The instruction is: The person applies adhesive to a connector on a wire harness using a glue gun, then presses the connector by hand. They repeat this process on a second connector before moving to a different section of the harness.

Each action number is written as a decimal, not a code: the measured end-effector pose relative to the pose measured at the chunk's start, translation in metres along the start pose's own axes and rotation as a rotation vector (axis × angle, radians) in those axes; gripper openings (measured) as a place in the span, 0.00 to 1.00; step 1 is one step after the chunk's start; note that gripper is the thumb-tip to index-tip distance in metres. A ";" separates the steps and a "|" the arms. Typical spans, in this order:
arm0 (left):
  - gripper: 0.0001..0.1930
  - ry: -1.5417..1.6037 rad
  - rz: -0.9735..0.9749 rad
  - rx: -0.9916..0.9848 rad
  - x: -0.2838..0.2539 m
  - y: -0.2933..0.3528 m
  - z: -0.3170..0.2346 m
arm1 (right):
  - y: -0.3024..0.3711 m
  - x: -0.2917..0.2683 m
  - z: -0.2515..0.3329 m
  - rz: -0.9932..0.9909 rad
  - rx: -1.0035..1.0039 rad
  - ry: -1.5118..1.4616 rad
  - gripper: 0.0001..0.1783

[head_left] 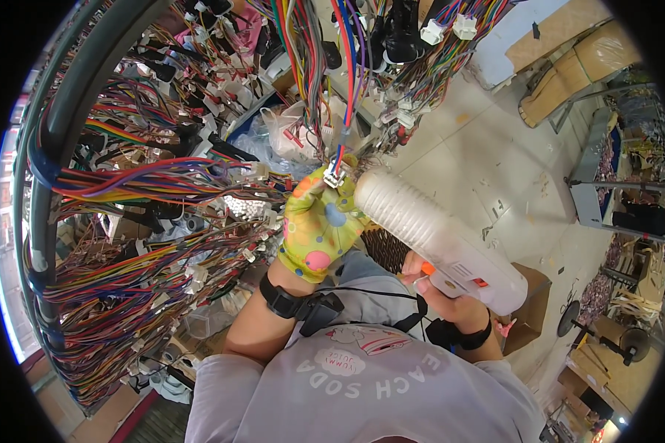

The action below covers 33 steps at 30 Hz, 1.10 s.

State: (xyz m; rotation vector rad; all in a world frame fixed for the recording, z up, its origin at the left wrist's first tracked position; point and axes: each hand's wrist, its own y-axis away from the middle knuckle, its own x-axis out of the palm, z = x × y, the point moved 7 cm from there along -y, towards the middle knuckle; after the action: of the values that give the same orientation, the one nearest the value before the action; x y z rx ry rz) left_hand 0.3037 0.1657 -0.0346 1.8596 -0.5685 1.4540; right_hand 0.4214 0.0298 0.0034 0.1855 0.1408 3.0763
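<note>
At frame centre, the left hand (320, 225), in a yellow polka-dot knit glove, pinches a small white plastic connector (334, 176) on coloured wires; the right hand (442, 289) clenches a ribbed white plastic heat gun (436, 240).

Dense hanging wire bundles (162, 184) crowd the left; open floor (488, 162) lies free at right.

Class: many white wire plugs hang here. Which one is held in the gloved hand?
The small white plug pinched at the left hand fingertips, beside the white gun's nozzle; the others hang free.
</note>
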 end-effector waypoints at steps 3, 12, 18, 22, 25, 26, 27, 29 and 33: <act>0.19 0.014 -0.021 0.001 -0.006 -0.001 0.001 | -0.001 0.000 -0.002 0.011 0.003 0.017 0.13; 0.19 0.000 -0.096 0.015 -0.002 -0.002 0.003 | 0.000 -0.001 -0.002 0.005 -0.007 0.001 0.14; 0.19 -0.032 -0.052 0.014 0.001 0.000 0.001 | 0.004 0.000 0.001 -0.035 0.029 -0.040 0.14; 0.19 -0.161 -0.059 0.081 -0.005 -0.003 -0.004 | 0.005 -0.001 0.000 0.013 0.001 0.012 0.12; 0.21 -0.300 0.228 0.235 0.017 0.004 -0.008 | 0.004 0.000 0.000 -0.008 0.007 -0.030 0.12; 0.21 -0.299 0.228 0.234 0.014 0.003 -0.009 | 0.004 -0.001 0.000 -0.008 0.008 -0.029 0.12; 0.22 -0.283 0.234 0.217 0.011 0.002 -0.008 | 0.004 -0.001 0.000 0.014 -0.006 0.022 0.12; 0.23 -0.268 0.240 0.200 0.011 0.002 -0.008 | 0.005 -0.001 0.001 0.037 -0.021 0.073 0.12; 0.19 -0.240 -0.062 0.137 0.000 -0.003 -0.007 | 0.006 -0.001 0.000 0.048 -0.034 0.129 0.13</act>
State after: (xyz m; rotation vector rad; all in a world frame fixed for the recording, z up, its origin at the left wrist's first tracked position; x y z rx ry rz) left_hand 0.3016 0.1728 -0.0346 2.1584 -0.5305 1.2657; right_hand 0.4223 0.0237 0.0039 -0.0109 0.0904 3.1356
